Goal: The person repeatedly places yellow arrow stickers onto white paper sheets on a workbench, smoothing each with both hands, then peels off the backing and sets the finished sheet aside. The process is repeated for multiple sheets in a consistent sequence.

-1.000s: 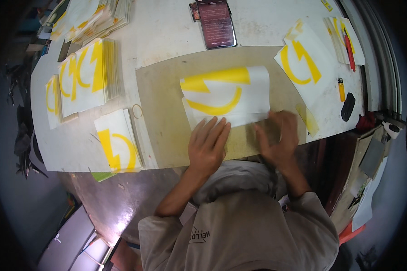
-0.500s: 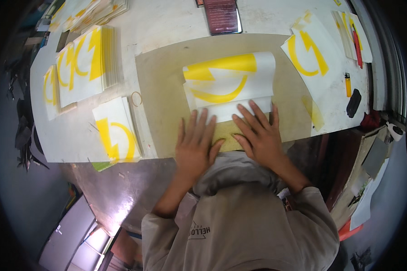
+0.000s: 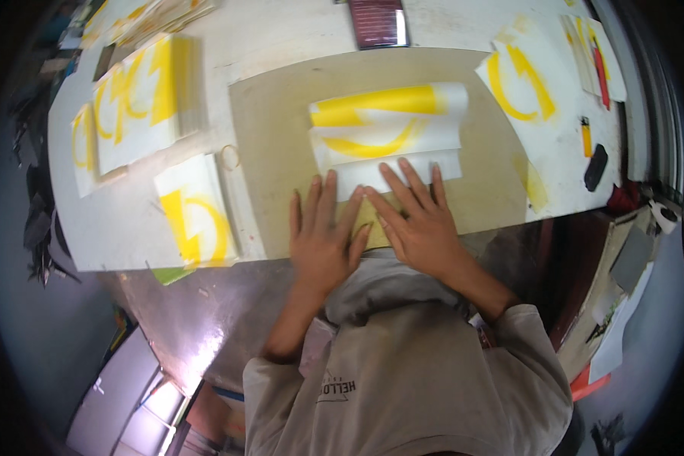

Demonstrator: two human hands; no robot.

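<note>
A white paper sheet with a yellow printed design (image 3: 391,137) lies partly folded on a brownish-grey mat (image 3: 270,144). Its far side curls over in a roll, and a narrow folded strip runs along the near edge. My left hand (image 3: 321,239) rests flat with fingers spread, its fingertips at the sheet's near left corner. Beside it, my right hand (image 3: 422,228) lies open across the near strip, fingers stretched away from me. The two index fingertips almost meet. Neither hand grips anything.
Left of the mat are a small folded-paper stack (image 3: 194,209), a rubber band (image 3: 229,156) and larger stacks (image 3: 140,99). A phone (image 3: 378,23) lies beyond it. To the right are a printed sheet (image 3: 520,83), a red pen (image 3: 600,72), a yellow lighter (image 3: 586,137) and a black object (image 3: 596,167).
My right hand has slid left and slightly away from me, closer to my left hand. My left hand has shifted only a little. The sheet stays on the mat, still curled.
</note>
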